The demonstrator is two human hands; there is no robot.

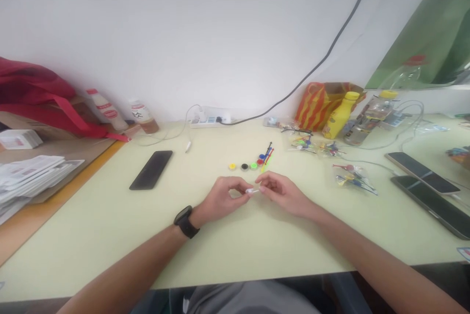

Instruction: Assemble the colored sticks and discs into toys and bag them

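Forearms, white piece, blurred bottle label

No text I can read for sure. Red-capped bottle: red lettering, blurred. Brown-drink bottle: dark characters, I can't make them out. Clear yellow-capped bottle: markings illegible to me. Paper stack on my left: print too small.

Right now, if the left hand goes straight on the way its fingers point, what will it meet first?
Most likely the right hand, just ahead. The white piece held by the left hand would lead, and may already touch it; depth is unclear here.
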